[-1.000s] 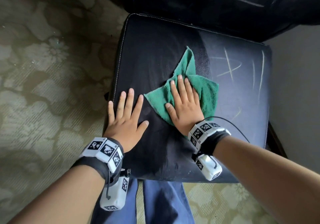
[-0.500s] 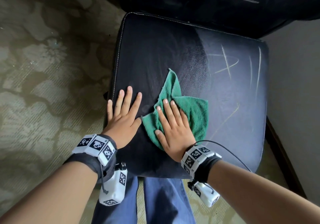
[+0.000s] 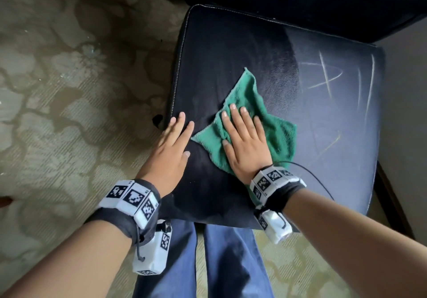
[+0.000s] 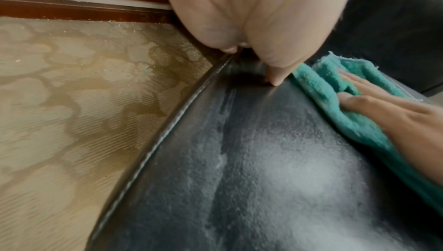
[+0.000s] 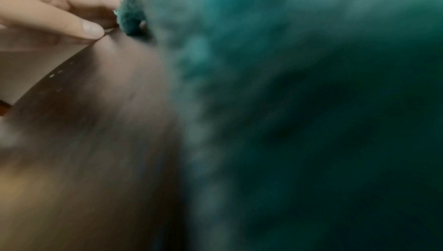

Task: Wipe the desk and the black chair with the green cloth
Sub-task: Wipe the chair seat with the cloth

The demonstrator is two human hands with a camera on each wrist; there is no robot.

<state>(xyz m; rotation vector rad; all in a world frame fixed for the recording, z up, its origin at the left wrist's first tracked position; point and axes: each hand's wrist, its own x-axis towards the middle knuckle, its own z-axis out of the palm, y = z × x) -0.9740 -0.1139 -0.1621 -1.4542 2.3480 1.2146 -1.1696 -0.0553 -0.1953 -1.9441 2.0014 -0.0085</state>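
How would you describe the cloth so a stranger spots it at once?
Find the black chair seat in the middle of the head view. Near its front, the right hand presses flat on a crumpled cloth. It alone is green and fuzzy; the left hand beside it lies on bare seat.

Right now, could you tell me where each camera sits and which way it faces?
Head: on the head, looking down at the black chair seat; forearms, left hand flat on the seat, right hand flat on the green cloth, trouser legs.
Left wrist: looks along the left palm over the seat's edge toward carpet; right hand on cloth at right.
Right wrist: close over the blurred cloth; left fingers at top left.
Shared: both wrist views show the other hand and the cloth.
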